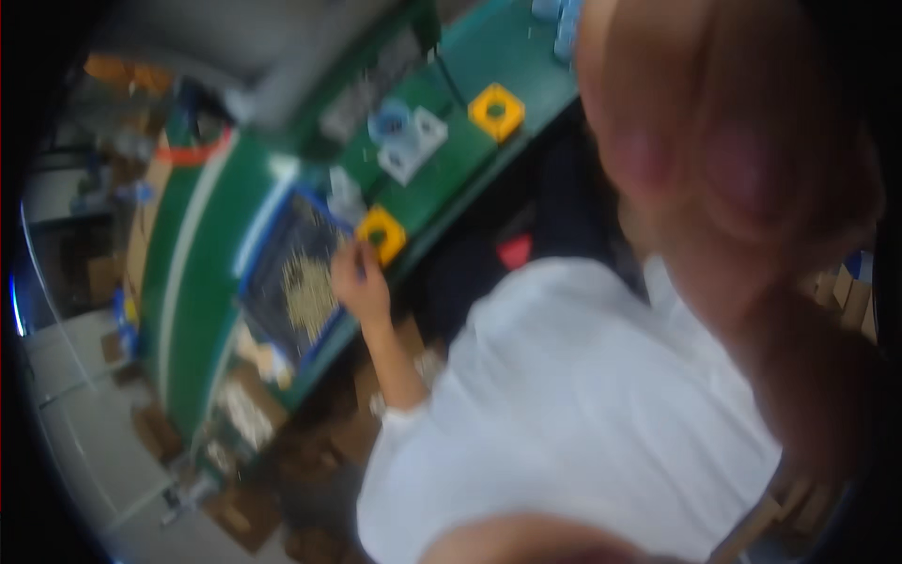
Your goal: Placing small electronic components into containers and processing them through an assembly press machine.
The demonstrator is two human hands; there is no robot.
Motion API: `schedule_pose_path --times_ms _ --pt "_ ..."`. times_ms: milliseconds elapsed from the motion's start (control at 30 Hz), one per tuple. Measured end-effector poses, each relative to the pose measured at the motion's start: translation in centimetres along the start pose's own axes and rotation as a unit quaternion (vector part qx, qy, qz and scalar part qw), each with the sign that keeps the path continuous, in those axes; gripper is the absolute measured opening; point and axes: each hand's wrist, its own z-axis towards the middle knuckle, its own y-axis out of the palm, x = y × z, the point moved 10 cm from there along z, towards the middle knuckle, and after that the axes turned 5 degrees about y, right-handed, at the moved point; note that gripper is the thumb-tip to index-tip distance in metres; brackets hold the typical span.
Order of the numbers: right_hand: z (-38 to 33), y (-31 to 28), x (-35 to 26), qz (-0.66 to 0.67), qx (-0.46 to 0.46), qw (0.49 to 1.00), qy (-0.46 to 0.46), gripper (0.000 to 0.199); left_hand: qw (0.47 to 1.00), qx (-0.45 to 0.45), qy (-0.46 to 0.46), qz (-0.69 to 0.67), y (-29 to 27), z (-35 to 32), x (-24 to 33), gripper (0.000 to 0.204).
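Note:
My left hand (363, 282) is at the edge of a dark, blue-rimmed tray (266, 246) that holds a heap of thin pale pieces (308, 293). Its thumb and fingers are bent together in a pinch; what they hold, if anything, is too blurred to make out. Right beside the fingertips is a yellow block (393, 237) with a round hole. Very close and blurred, my right hand (738, 141) is raised at the upper right. Its fingers are curled with two nails showing, and anything inside them is hidden.
Farther along the green bench (554, 80) lie a second yellow block (496, 112), a grey-white fixture (412, 148) and a blue ring-shaped roll (388, 122). A grey and green machine (310, 61) stands over the bench. Cardboard boxes (246, 503) are on the floor.

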Motion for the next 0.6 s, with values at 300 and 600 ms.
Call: schedule_pose_path --times_ms 300,600 --pt "-1.4 4.8 -7.4 -0.091 -0.159 0.983 0.011 0.028 0.985 -0.002 -0.171 0.01 0.2 -1.3 -0.1 0.012" --pt "-15.4 18.6 -7.7 -0.169 -0.225 0.958 -0.05 0.028 0.985 -0.072 -0.155 -0.022 -0.1 -5.7 -6.8 0.01"
